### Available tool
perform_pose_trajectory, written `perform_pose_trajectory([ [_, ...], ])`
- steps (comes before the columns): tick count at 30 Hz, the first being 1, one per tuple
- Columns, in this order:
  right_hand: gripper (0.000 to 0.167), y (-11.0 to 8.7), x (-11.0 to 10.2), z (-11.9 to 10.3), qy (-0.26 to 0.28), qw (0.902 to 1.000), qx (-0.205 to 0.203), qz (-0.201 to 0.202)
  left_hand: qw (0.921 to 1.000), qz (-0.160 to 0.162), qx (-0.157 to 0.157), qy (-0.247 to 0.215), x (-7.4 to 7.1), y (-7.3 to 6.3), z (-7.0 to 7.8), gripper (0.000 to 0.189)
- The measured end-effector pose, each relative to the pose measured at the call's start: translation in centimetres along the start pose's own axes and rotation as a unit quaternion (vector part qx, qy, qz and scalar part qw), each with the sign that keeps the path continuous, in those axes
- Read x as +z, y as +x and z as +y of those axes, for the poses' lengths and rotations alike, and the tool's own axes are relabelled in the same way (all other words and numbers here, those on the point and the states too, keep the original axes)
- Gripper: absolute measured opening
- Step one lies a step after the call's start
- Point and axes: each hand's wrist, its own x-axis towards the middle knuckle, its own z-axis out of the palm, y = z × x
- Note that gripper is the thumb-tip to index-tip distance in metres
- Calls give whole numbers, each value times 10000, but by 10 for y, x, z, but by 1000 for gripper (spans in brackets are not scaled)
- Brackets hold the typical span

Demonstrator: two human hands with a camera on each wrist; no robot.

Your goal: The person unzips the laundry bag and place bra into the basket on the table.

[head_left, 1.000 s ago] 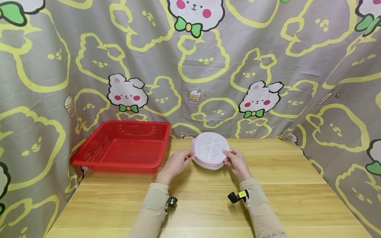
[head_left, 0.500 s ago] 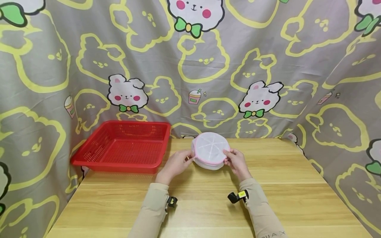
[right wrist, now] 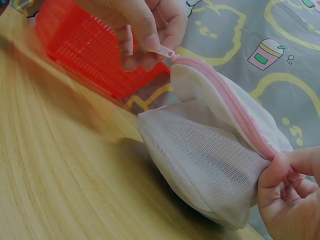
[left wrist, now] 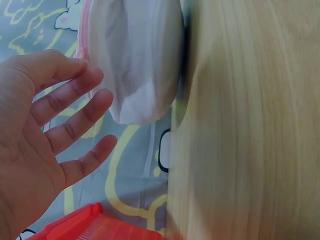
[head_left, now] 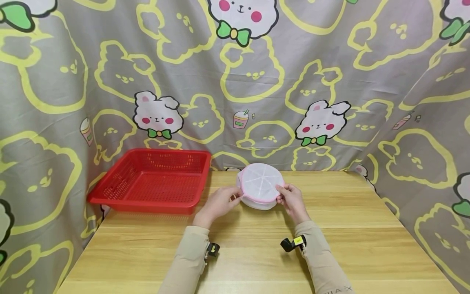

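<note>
With my left hand I am pinching the small zipper pull between thumb and forefinger, the other fingers spreading loosely; with my right hand I am gripping the right rim of the white mesh pouch. The pouch is sitting between my hands, toward the far edge of the wooden bench; whether its underside is touching the wood, I cannot tell. Its round top is facing up and tilting toward me, spreading about evenly each way, while the pink zipper is running along the rim from one hand to the other, the pull pointing left. A red basket is standing left of the pouch, my left hand partly filling the space between. A patterned curtain is hanging just behind the bench.
</note>
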Motion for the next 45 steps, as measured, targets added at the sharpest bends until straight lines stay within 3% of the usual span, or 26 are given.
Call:
perform_pose_trajectory([
  [19,14,-2,5,3,69,9997,-131,206,9997,-86,219,-53,7,2,12,4],
  [29,14,0,7,6,125,9995,-156,252,9997,-196,168,-19,12,2,16,4],
  [45,15,-5,15,7,94,9994,-183,265,9987,-184,297,369,23,3,27,5],
])
